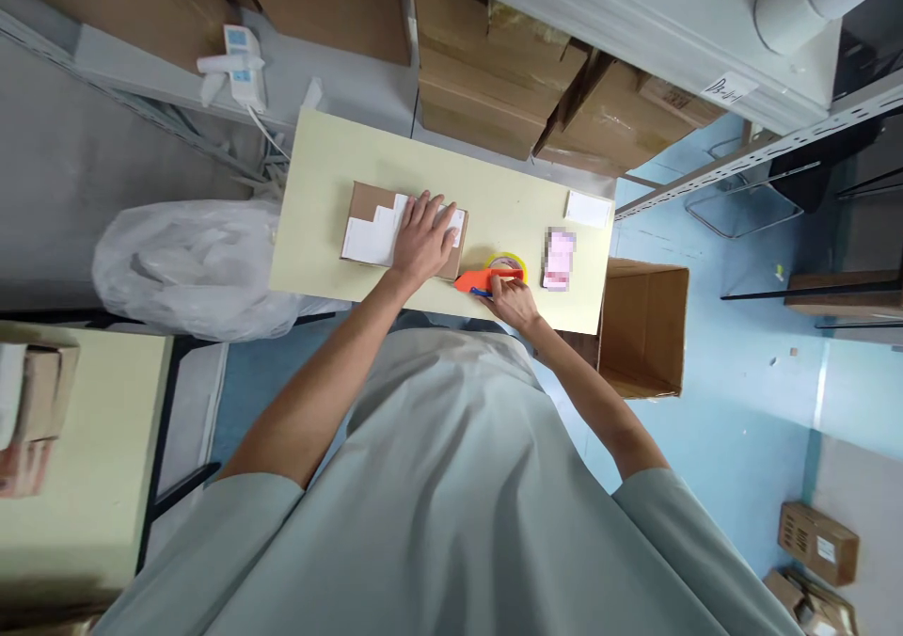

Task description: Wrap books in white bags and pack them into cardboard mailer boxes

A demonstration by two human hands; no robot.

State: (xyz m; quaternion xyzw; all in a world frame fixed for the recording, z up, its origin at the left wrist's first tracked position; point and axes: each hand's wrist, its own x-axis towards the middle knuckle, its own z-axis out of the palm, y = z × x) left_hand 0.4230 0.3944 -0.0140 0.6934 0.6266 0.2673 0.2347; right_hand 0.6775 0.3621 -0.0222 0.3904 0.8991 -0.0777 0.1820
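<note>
A small brown cardboard box (372,202) with white labels on its top lies on the pale yellow table (321,161). My left hand (424,236) rests flat on the right half of the box, fingers stretched out and a little apart, covering some of the label. At the box's lower right corner, my right hand (514,303) is closed round an orange tape dispenser (474,281) with a blue part below. A roll of tape with a yellow rim (520,262) shows just behind it. To the right lie a pinkish phone-sized object (560,260), blurred out, and a white card or label (588,209).
An open cardboard carton (645,325) stands at the table's right end. Left of the table hangs a clear plastic bag (190,264). Shelving with large cartons (486,81) rises behind, and a white handheld device (244,67) sits there. Another table (85,410) is at the lower left.
</note>
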